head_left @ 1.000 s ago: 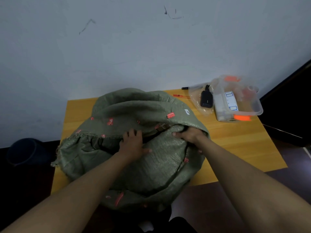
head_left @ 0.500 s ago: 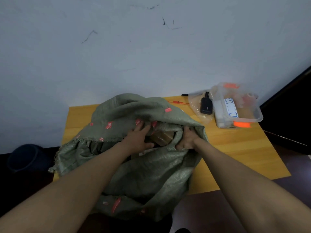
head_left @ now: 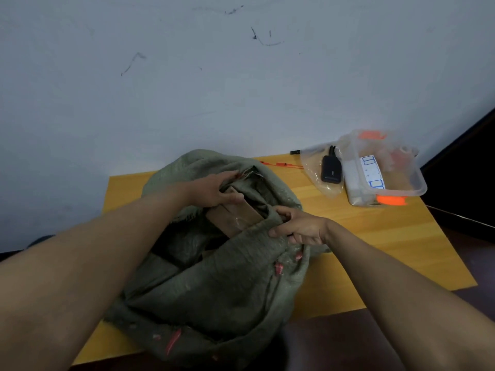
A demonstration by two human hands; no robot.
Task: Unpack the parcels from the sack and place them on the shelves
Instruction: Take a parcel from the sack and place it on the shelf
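Observation:
A green woven sack with red marks lies on the wooden table, its mouth pulled open toward the wall. A brown cardboard parcel with clear tape shows inside the opening. My left hand grips the top end of that parcel at the far lip of the sack. My right hand clutches the near edge of the sack's mouth, just right of the parcel. Whatever else the sack holds is hidden by the fabric.
At the table's back right stand a clear plastic box with orange clips and a clear bag holding a black device. Red zip ties lie by the wall. A dark doorway is at the right.
The sack's mouth has been pulled wider and the cardboard parcel now stands exposed. My left hand moved up onto the parcel; my right hand shifted to the sack's near edge.

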